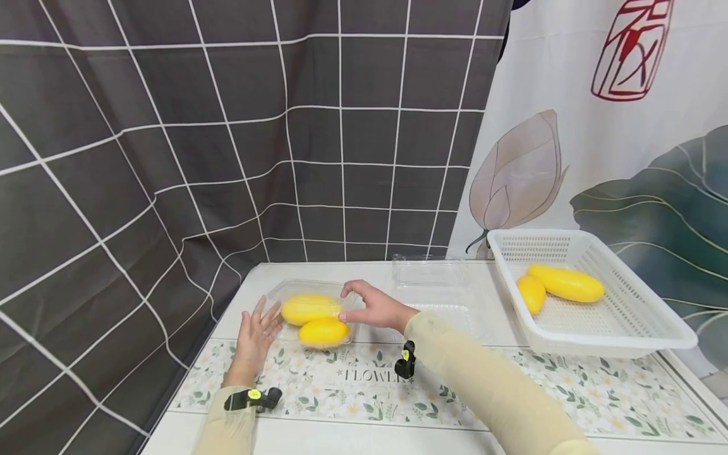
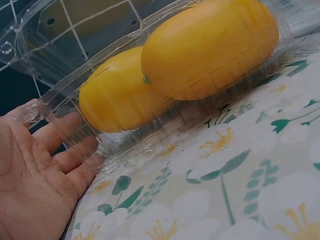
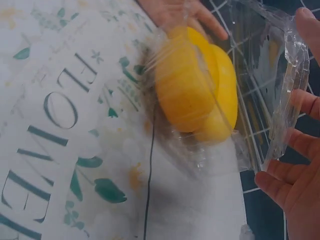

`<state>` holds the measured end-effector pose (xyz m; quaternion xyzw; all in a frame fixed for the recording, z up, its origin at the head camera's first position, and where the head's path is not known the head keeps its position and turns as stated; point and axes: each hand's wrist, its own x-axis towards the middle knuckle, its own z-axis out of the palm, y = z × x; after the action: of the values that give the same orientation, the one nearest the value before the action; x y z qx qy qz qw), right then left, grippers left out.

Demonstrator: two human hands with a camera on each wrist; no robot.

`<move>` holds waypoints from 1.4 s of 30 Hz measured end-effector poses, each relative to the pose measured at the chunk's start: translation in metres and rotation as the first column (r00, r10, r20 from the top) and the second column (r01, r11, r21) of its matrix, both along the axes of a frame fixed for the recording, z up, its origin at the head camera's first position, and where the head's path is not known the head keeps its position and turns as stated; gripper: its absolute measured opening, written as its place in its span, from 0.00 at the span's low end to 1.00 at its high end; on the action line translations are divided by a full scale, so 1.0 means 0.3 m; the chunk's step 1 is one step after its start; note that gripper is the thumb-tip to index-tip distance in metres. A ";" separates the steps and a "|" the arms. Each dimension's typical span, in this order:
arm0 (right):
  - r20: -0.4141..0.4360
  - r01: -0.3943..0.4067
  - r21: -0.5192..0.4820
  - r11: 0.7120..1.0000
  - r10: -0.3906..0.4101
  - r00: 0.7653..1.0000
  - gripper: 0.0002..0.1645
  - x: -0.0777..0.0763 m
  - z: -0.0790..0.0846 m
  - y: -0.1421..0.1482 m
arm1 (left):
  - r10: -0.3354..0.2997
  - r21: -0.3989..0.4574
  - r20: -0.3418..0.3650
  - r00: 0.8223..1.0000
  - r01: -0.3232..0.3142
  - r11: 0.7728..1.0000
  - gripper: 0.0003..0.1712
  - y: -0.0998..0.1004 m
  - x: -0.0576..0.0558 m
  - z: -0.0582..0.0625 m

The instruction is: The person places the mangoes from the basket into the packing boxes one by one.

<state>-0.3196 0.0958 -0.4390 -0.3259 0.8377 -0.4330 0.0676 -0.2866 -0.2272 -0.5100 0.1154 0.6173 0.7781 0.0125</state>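
A clear plastic clamshell container [image 2: 130, 145] sits on the table with two smooth yellow oval fruits, like small melons [image 1: 311, 309], side by side in it. Its see-through lid [image 3: 265, 65] stands raised. My left hand [image 1: 256, 332] lies palm up at the container's left end, and its spread fingers [image 2: 75, 160] touch the ribbed side wall. My right hand [image 1: 378, 306] reaches over from the right, thumb and fingers apart. In the right wrist view, its fingertips [image 3: 297, 140] rest along the lid's rim.
A white perforated basket [image 1: 614, 347] with two more yellow fruits [image 1: 565, 283] stands at the right. Another clear plastic container [image 1: 429, 275] lies behind my right hand. A floral runner [image 1: 352, 401] crosses the table, with a dark grid curtain [image 1: 370, 139] behind.
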 end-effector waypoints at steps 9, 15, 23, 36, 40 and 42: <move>-0.099 0.009 0.175 0.985 0.008 0.995 0.33 0.016 -0.028 0.017 | 0.006 -0.035 -0.010 1.000 -0.006 0.999 0.43 0.012 -0.001 0.005; -0.188 0.017 0.299 0.954 0.042 0.981 0.40 0.024 -0.038 0.029 | 0.020 -0.094 -0.020 1.000 -0.022 0.995 0.44 0.024 -0.002 0.010; -0.255 0.018 0.358 0.933 0.080 0.964 0.40 0.043 -0.043 0.030 | 0.039 -0.118 -0.010 0.999 -0.040 0.992 0.43 0.038 -0.005 0.015; -0.276 0.230 0.395 0.890 -0.123 0.953 0.41 0.120 -0.028 -0.067 | 0.201 -0.567 0.054 0.978 -0.135 0.812 0.38 0.008 0.013 0.058; -0.260 0.304 0.355 0.884 -0.219 0.940 0.41 0.140 -0.037 -0.095 | 0.175 -0.729 0.015 0.984 -0.109 0.676 0.46 -0.001 0.013 0.080; -0.249 0.341 0.338 0.877 -0.266 0.931 0.45 0.147 -0.044 -0.107 | 0.152 -0.783 -0.004 0.988 -0.097 0.614 0.50 -0.004 0.016 0.090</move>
<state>-0.2756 0.0636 -0.4522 -0.2118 0.9482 -0.2358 -0.0225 -0.2818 -0.2283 -0.4829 0.0310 0.8993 0.4353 0.0268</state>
